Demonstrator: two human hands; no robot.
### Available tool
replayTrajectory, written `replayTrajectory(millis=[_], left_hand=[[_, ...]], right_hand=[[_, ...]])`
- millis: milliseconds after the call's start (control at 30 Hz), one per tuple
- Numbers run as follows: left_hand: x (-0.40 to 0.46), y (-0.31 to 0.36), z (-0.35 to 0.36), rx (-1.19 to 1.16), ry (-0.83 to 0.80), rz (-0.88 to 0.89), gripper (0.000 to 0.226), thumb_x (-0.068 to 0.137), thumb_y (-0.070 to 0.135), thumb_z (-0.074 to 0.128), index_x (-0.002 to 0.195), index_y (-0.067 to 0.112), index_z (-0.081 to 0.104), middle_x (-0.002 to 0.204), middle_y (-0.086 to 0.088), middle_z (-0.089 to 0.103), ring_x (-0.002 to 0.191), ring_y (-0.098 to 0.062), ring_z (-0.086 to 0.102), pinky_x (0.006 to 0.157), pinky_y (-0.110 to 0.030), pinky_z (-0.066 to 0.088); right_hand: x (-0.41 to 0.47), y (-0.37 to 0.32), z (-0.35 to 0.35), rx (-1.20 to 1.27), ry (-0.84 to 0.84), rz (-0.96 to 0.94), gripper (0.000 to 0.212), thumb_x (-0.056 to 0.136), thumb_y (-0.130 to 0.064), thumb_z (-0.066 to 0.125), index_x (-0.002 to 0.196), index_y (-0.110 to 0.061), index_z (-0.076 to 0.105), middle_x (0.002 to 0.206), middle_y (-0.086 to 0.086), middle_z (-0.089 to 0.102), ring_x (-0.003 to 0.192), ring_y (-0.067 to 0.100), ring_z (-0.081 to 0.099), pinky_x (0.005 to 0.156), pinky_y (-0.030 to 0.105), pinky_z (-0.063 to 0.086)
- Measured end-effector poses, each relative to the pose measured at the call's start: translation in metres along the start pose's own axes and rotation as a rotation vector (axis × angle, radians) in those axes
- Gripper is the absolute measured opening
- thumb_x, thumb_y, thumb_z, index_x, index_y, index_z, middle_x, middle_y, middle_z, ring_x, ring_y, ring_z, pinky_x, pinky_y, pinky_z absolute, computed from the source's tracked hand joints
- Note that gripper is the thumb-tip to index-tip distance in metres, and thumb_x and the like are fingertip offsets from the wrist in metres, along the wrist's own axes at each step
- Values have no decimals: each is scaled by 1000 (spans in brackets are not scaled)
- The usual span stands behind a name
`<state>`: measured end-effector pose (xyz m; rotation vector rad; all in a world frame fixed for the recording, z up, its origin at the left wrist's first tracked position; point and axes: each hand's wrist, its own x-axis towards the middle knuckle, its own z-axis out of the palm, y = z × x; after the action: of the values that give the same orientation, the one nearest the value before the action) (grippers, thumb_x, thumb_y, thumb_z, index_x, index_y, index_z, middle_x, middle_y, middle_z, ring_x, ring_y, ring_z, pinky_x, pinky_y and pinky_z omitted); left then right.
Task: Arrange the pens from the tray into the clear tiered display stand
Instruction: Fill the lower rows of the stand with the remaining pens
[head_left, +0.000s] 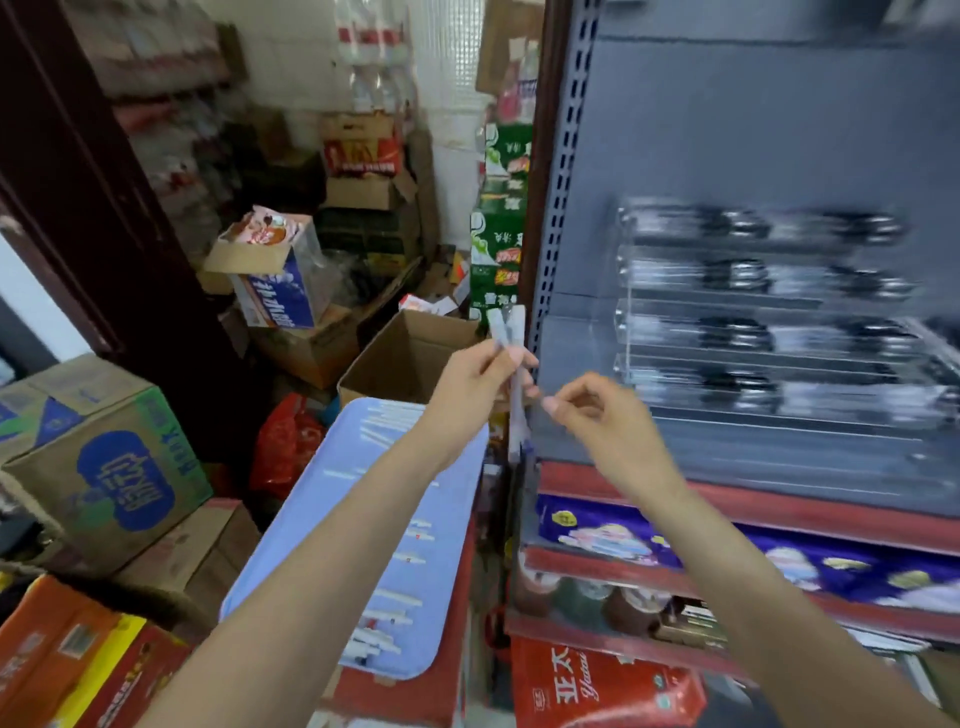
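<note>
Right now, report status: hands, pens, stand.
Left hand grips pens. Right hand pinching nothing visible, beside them. Stand part-filled, blurred. More pens on tray.

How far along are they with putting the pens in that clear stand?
Partway. The clear tiered stand already shows dark pens in several rows, though blurred. The left hand grips a few white pens; the right hand reaches for them. Many pens remain on the blue tray.

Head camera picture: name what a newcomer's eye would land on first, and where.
At centre, the left hand grips a few white pens upright, and the right hand reaches towards them. Right of the hands, the clear tiered display stand sits blurred on the grey shelf; below the left arm lies the pale blue tray of pens.
</note>
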<state>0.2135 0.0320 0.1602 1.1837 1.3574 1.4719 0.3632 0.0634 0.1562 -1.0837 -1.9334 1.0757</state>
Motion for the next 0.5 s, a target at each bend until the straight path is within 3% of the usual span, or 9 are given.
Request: replayTrajectory(millis=[100, 167, 267, 367, 500], left_hand=[[4, 20, 58, 316, -201, 121, 25, 98, 14, 44, 78, 9, 58, 63, -1, 53, 51, -1, 53, 54, -12, 45], [6, 27, 98, 522, -307, 195, 27, 97, 18, 47, 72, 14, 55, 58, 5, 51, 46, 3, 48, 51, -10, 36], [12, 29, 153, 629, -365, 229, 25, 96, 23, 51, 72, 16, 56, 62, 3, 54, 54, -1, 48, 57, -19, 38], [20, 26, 196, 756, -276, 321, 26, 96, 29, 48, 77, 13, 55, 67, 1, 50, 63, -13, 46, 62, -31, 35], [29, 18, 225, 1202, 20, 424, 26, 99, 34, 38, 105, 17, 58, 86, 2, 42, 88, -22, 46, 71, -30, 29]], right_hand=[[-5, 7, -68, 100, 123, -59, 14, 90, -18, 59, 92, -31, 57, 89, -2, 64, 85, 15, 62, 76, 26, 51], [-12, 16, -113, 202, 114, -75, 21, 92, -10, 55, 105, -27, 57, 89, 3, 65, 77, 10, 65, 72, 21, 54], [-26, 33, -168, 225, 111, -72, 15, 88, 2, 58, 91, -12, 60, 81, 13, 65, 69, 11, 66, 67, 14, 52], [-38, 58, -215, 235, 170, -25, 11, 84, 2, 63, 82, -8, 59, 75, 14, 65, 68, 17, 67, 66, 14, 52], [-41, 94, -266, 266, 337, 15, 12, 83, -1, 65, 80, -12, 58, 71, 5, 68, 71, 20, 67, 76, 25, 54]])
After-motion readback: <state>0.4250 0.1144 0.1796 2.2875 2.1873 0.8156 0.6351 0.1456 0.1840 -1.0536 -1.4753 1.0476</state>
